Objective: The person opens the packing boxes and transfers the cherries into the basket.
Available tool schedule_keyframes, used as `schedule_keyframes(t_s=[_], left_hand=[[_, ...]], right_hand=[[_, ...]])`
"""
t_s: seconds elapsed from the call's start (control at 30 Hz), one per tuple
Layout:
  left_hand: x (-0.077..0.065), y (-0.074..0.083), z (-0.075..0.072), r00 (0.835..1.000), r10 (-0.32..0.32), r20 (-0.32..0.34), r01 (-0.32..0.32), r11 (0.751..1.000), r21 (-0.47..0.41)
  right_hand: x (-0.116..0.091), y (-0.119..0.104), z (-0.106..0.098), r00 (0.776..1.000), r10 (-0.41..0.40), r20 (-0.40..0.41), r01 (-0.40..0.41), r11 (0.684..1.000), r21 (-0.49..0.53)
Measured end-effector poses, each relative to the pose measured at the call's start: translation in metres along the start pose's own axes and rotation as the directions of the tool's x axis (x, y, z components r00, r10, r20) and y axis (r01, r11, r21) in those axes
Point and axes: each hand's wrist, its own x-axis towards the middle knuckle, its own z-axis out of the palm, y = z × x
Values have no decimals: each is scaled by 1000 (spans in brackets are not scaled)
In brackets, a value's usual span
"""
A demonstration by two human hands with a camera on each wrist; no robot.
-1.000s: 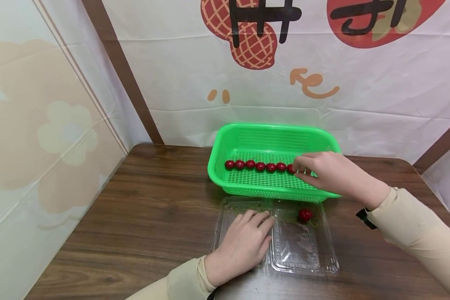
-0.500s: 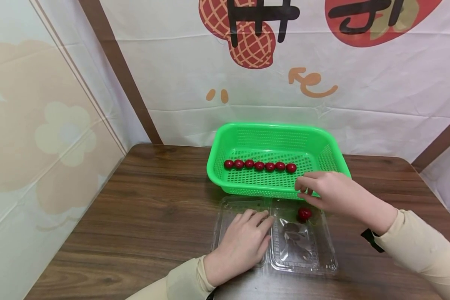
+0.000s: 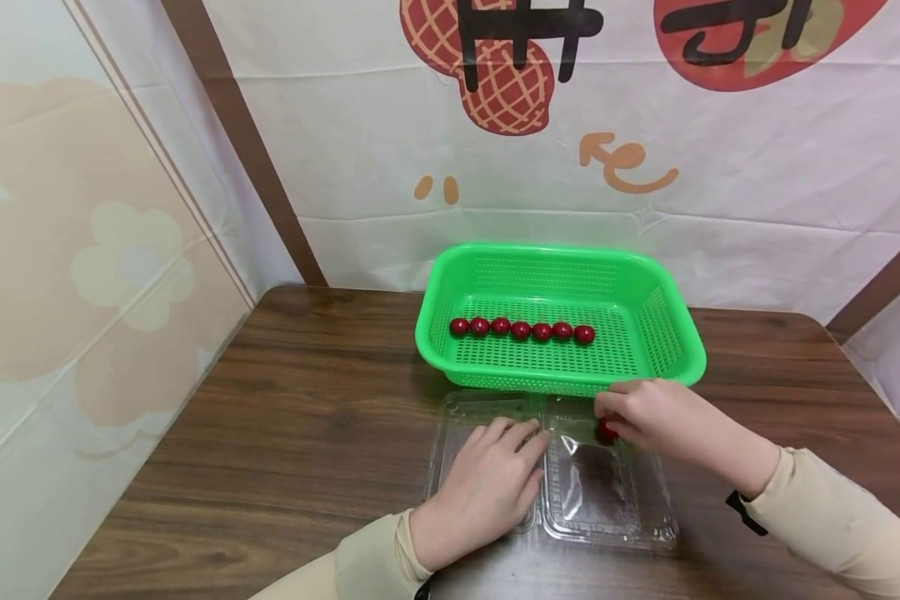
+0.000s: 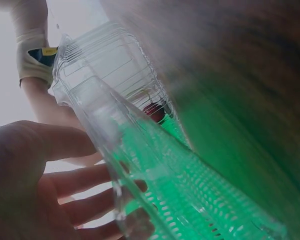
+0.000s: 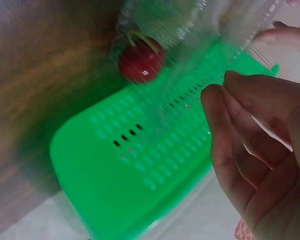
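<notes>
My left hand [image 3: 487, 483] rests on the left half of a hinged clear plastic container [image 3: 592, 533], fingers spread near its middle fold. In the left wrist view, the fingertips [image 4: 140, 220] show through clear plastic. My right hand [image 3: 663, 421] is over the back of the right half, beside a red cherry [image 3: 606, 431] partly covered in the head view. The right wrist view shows that cherry [image 5: 142, 60] with its green stem, apart from the hand [image 5: 260, 135], whose thumb and fingertip nearly meet with nothing visible between them.
Just behind the container stands a green perforated basket [image 3: 555, 386]. Several cherries [image 3: 521, 331] lie in a row on its floor. The brown wooden table [image 3: 292, 433] extends left and right, with a printed cloth [image 3: 360, 167] hanging behind it.
My right hand has moved from the row's right end in the basket, toward me, down to the cherry in the container. The left hand stays put.
</notes>
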Motion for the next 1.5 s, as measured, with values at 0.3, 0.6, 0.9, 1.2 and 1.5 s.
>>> schedule_keyframes(t_s=[0.3,0.6,0.9,1.2,1.5], left_hand=[[1,1,-1,1000,-5,21,4,1000,10],[1,1,-2,999,-11,32,10,1000,12],[1,1,-2,999,-7,36,7,1000,16],[1,1,-2,1000,-3,20,3,1000,24],[2,2,-3,1000,-10,24,9,1000,20]], right_hand=[[-5,-2,11,998,44,40,-40,994,-101],[-3,-1,20,996,68,59,-57,985,-164],[1,-2,29,997,61,38,-50,968,-247],[1,-1,34,996,60,72,-46,982,-181],[2,-2,40,995,27,93,-17,995,-100]])
